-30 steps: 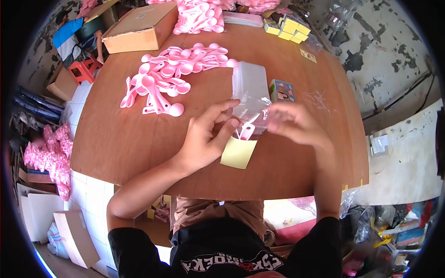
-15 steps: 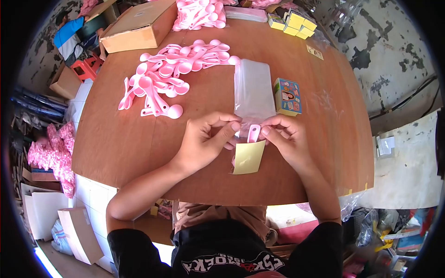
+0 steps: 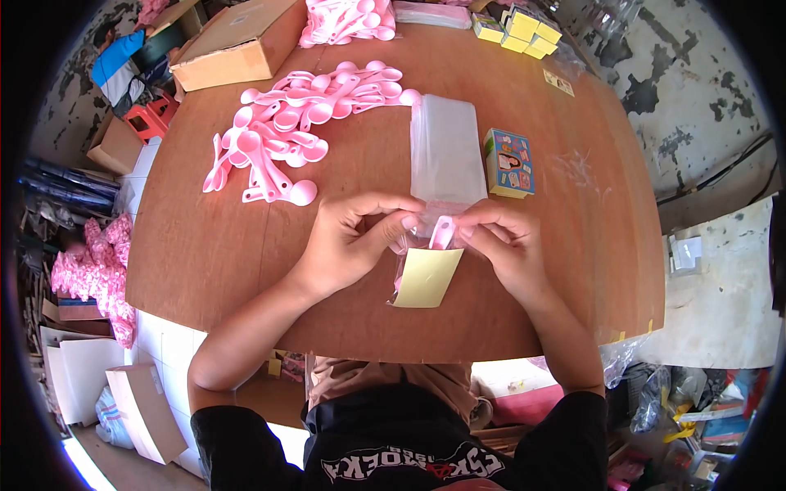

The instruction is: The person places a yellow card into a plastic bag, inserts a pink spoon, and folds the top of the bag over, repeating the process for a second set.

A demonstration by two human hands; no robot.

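Observation:
My left hand (image 3: 360, 237) pinches the left side of a clear plastic bag's opening, and my right hand (image 3: 503, 241) pinches its right side. Inside the bag are a yellow card (image 3: 428, 278) and a pink spoon, whose holed handle (image 3: 442, 232) shows above the card; the rest of the spoon is mostly hidden behind it. Just beyond my hands lies a stack of clear bags (image 3: 447, 151). Right of this stack is a pile of printed cards (image 3: 509, 164). Many loose pink spoons (image 3: 286, 123) are heaped to the left.
A cardboard box (image 3: 237, 45), a bag of pink spoons (image 3: 348, 20) and yellow card stacks (image 3: 524, 31) stand along the table's (image 3: 327, 327) far side. A person (image 3: 119, 65) is at the far left near a red stool (image 3: 151, 117). Pink bundles (image 3: 94, 270) lie at the left.
The bag with the card and spoon has shifted slightly left, and the card's lower end has swung left. Both hands keep their pinch. The view has shifted slightly.

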